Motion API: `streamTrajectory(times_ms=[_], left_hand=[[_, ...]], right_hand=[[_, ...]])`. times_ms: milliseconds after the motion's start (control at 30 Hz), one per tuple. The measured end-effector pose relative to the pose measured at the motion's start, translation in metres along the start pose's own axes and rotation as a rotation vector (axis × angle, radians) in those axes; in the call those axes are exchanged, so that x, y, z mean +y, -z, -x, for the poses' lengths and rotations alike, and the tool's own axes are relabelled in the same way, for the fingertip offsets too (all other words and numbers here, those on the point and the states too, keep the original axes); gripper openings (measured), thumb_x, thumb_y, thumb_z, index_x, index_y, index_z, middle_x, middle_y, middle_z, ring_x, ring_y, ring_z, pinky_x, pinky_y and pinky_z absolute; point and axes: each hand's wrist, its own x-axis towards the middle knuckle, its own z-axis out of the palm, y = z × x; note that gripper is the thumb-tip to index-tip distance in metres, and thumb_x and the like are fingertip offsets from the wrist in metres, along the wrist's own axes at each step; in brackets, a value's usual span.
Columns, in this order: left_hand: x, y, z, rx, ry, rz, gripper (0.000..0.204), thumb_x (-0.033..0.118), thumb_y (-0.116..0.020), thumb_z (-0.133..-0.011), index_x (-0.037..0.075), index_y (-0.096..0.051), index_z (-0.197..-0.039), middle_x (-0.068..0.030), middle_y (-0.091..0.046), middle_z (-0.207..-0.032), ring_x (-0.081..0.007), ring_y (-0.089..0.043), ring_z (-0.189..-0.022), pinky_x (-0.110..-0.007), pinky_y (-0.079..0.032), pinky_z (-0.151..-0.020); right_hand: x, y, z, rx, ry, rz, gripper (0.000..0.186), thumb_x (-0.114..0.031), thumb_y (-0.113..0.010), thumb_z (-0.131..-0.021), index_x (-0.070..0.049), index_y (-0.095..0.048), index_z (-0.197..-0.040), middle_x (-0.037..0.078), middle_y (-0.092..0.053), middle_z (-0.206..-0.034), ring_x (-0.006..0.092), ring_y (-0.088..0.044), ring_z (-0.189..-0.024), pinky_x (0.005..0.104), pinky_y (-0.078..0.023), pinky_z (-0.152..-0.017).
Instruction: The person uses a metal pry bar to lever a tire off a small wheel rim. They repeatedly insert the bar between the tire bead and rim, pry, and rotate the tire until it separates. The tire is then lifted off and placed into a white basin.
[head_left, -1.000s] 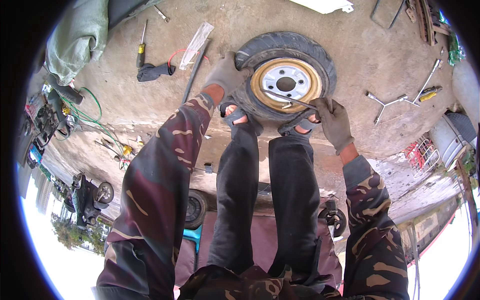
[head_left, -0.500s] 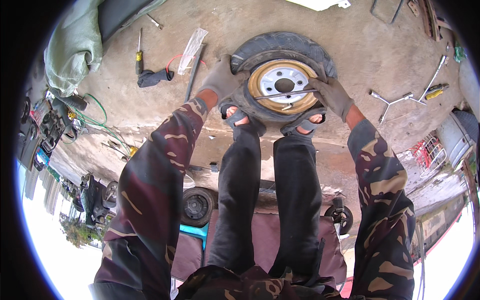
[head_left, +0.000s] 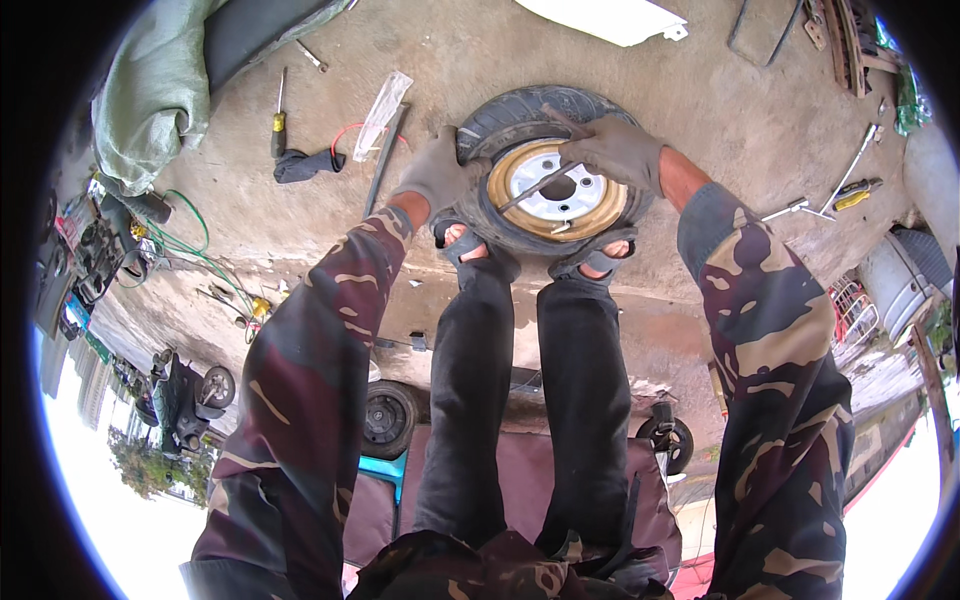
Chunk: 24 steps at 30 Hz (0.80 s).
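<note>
A black tire [head_left: 520, 115] lies flat on the ground at my feet. In its middle sits a rim [head_left: 518, 180], gold on the outside, white at the centre with a dark hub hole. My left hand [head_left: 440, 172], in a grey glove, grips the tire's left side. My right hand [head_left: 615, 150], gloved too, is closed around a tire lever [head_left: 540, 187] at the far right part of the rim. The lever runs slantwise over the white centre toward the near left. Its gripped end is partly hidden by the glove. A valve stem [head_left: 562, 227] shows near the rim's near edge.
My sandalled feet touch the near side of the tire. At left lie a screwdriver [head_left: 280, 125], a dark cloth [head_left: 308, 166], a clear plastic bag [head_left: 383, 115] and a flat metal bar [head_left: 388, 150]. A lug wrench [head_left: 825, 208] and yellow-handled pliers [head_left: 855, 192] lie at right.
My right hand has moved from the tire's right side to farther up and left. The tire lever has swung from nearly level to a slant. My left hand stays on the tire.
</note>
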Motion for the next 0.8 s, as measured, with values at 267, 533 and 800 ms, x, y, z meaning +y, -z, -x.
streamTrajectory(times_ms=[267,533,800], left_hand=[[-0.003,-0.003,0.0,0.003,-0.004,-0.033,0.073,0.038,-0.082,-0.095,-0.005,-0.05,-0.144,-0.0332,-0.071,-0.127,-0.0478,-0.068,-0.124,-0.051,-0.053,-0.102],[0.0,0.001,0.002,0.007,-0.005,-0.062,0.072,0.038,-0.082,-0.094,-0.004,-0.051,-0.142,-0.0343,-0.071,-0.125,-0.0493,-0.068,-0.122,-0.052,-0.053,-0.102],[-0.01,-0.007,-0.003,0.038,-0.033,-0.072,0.077,0.046,-0.082,-0.092,-0.005,-0.051,-0.142,-0.0326,-0.072,-0.122,-0.0493,-0.069,-0.12,-0.053,-0.056,-0.1]], right_hand=[[-0.022,0.009,-0.019,-0.052,-0.015,0.037,0.047,-0.047,-0.069,-0.097,-0.003,-0.083,-0.103,0.001,-0.056,-0.071,0.0135,-0.049,-0.06,0.0358,-0.039,-0.054],[0.004,-0.025,0.007,0.096,-0.101,0.072,0.044,-0.045,-0.068,-0.102,-0.003,-0.082,-0.107,0.002,-0.065,-0.078,0.015,-0.055,-0.069,0.0344,-0.046,-0.065],[0.013,-0.197,0.099,0.208,0.28,-0.356,0.025,-0.014,-0.059,-0.106,-0.005,-0.073,-0.125,0.009,-0.069,-0.101,0.0236,-0.069,-0.095,0.0355,-0.056,-0.082]])
